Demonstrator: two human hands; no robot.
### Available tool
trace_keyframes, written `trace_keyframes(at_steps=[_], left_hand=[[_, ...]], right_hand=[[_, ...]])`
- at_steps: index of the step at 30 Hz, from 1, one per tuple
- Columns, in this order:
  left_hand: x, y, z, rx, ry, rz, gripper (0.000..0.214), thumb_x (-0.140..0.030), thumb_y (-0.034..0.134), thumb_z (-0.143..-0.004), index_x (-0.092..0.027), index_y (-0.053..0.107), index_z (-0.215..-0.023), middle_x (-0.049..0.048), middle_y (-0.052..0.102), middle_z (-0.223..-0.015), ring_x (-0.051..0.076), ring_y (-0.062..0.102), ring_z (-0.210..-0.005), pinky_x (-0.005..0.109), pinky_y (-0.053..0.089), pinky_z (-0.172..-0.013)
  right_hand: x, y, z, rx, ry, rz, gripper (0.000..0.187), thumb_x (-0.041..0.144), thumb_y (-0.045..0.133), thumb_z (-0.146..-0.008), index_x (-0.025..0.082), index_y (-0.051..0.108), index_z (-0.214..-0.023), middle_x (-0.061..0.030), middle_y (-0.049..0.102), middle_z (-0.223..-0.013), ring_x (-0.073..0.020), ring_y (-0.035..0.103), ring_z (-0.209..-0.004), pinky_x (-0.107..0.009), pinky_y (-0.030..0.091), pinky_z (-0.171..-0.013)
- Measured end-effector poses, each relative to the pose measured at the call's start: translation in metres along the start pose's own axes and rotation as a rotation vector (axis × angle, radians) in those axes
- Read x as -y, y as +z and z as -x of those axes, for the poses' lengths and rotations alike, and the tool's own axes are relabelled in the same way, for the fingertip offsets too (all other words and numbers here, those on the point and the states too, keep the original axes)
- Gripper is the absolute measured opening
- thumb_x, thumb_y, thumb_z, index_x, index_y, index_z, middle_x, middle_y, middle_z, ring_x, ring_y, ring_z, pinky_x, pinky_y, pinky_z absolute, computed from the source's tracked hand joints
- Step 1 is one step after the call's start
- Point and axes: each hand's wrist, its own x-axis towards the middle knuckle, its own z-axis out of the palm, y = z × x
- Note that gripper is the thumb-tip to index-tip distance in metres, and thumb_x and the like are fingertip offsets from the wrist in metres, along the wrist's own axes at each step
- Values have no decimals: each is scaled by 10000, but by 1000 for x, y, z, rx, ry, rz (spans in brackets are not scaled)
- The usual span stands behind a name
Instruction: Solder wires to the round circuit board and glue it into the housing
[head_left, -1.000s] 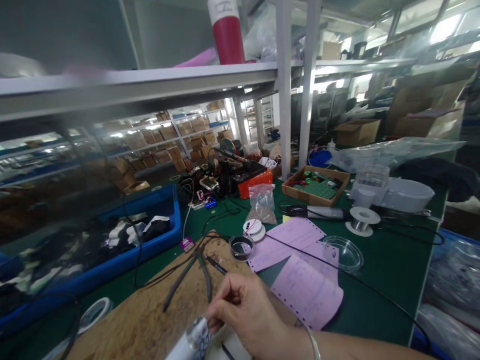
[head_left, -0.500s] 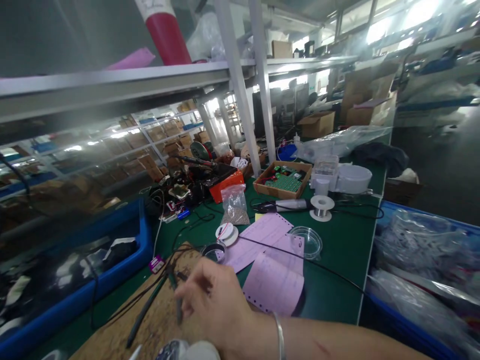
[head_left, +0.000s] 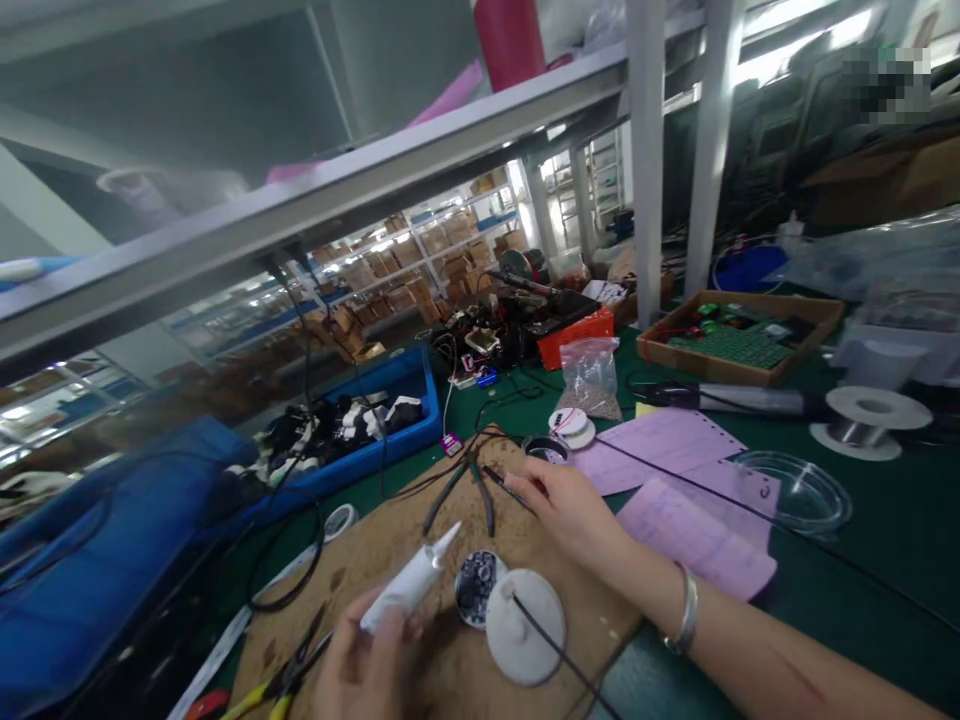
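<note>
My left hand (head_left: 371, 650) is closed around a white squeeze tube (head_left: 405, 592) with a pointed nozzle, tilted up to the right. My right hand (head_left: 562, 500) has its fingertips pinched at the end of a thin black tool (head_left: 504, 484) on the brown board (head_left: 375, 555); its exact kind is unclear. Left of that lie dark-handled pliers (head_left: 480, 495) with legs spread. Between my hands sit a round part with a dark, patterned face (head_left: 478, 590) and a white disc (head_left: 529, 632) with a black cable. Yellow-handled pliers (head_left: 289, 680) lie at the lower left.
Blue bins (head_left: 352, 455) with black and white parts stand at left. Pink papers (head_left: 697, 530), a clear round dish (head_left: 795, 495), a solder wire spool (head_left: 870, 420) and a cardboard tray of green boards (head_left: 739, 335) occupy the right. A shelf post (head_left: 646, 170) rises behind.
The view has swung left and down, bringing my left hand with the white tube into sight. My right hand has shifted from beside the pliers to the thin black tool.
</note>
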Motion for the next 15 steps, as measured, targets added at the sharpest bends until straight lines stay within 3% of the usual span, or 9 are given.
trace_keyframes(at_steps=[2, 5, 11, 15], left_hand=[[0, -2, -3, 24, -66, 66, 674, -632, 822, -508, -160, 621, -945, 14, 701, -754, 135, 626, -660, 171, 504, -615], [-1, -5, -4, 41, -47, 69, 654, -612, 807, -561, -145, 626, -981, 21, 698, -808, 129, 617, -685, 164, 499, -642], [-4, -9, -2, 70, 27, 69, 573, -564, 769, -661, -128, 631, -1005, 21, 682, -800, 124, 591, -708, 177, 483, -679], [-4, -10, -3, 90, 20, 78, 555, -538, 764, -685, -121, 624, -1023, 38, 690, -854, 129, 597, -716, 189, 493, -675]], right_hand=[[0, 0, 1, -24, -7, 76, 180, 199, 668, -857, 187, 495, -810, -1, 527, -792, -179, 494, -745, -285, 319, -653], [3, 3, 3, -49, -90, 146, 182, 117, 649, -847, 182, 509, -943, -38, 525, -963, -207, 512, -919, -325, 383, -795], [11, 5, 6, -56, -173, 146, 29, 159, 534, -904, 183, 524, -890, -36, 529, -901, -203, 513, -881, -343, 402, -783], [12, 5, 6, -42, -171, 146, 56, 188, 501, -912, 173, 538, -873, -42, 532, -888, -202, 508, -871, -345, 395, -777]])
